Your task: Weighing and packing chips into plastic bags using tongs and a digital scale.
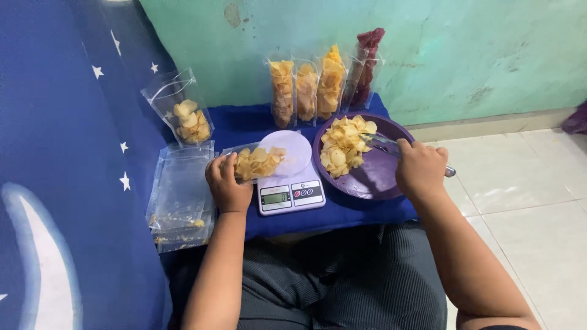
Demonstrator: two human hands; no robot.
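My left hand [227,181] grips a clear plastic pouch [257,162] partly filled with yellow chips, lying on its side over the round plate of a small white kitchen scale [291,190]. My right hand [420,167] is closed on metal tongs [380,144], whose tips reach into the pile of chips [343,144] inside a purple bowl [379,174]. The bowl sits just right of the scale on a blue cloth.
Several filled chip pouches [307,90] stand against the green wall behind the bowl. Another part-filled pouch [183,114] leans on the blue starred fabric at left. A stack of empty clear pouches [181,195] lies left of the scale. White tiled floor [526,195] extends right.
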